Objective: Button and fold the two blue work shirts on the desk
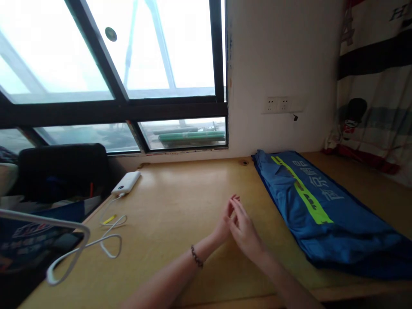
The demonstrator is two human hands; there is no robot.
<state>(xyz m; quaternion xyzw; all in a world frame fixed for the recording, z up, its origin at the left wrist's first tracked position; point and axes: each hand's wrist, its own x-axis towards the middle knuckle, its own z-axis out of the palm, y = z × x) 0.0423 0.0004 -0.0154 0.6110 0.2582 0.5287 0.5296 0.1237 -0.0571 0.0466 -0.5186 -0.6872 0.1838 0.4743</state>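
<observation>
My left hand [222, 228] and my right hand [247, 235] meet above the wooden table [167, 214], near its middle. The fingers of both are stretched out and touch at the tips, with the right hand's fingers lying over the left's. Nothing shows between them; the palms and part of the left fingers are hidden. A dark chain bracelet [196, 256] circles my left wrist. To the right of my hands lies a folded blue cloth item [289, 201] with a bright yellow-green stripe and pale lettering.
A white power bank [126, 183] sits at the table's left edge, with a white cable [111, 236] looping from it. Beyond that edge stands a black chair [62, 167]. Behind the table are a window [167, 56], wall sockets [279, 104] and a patterned curtain [376, 90].
</observation>
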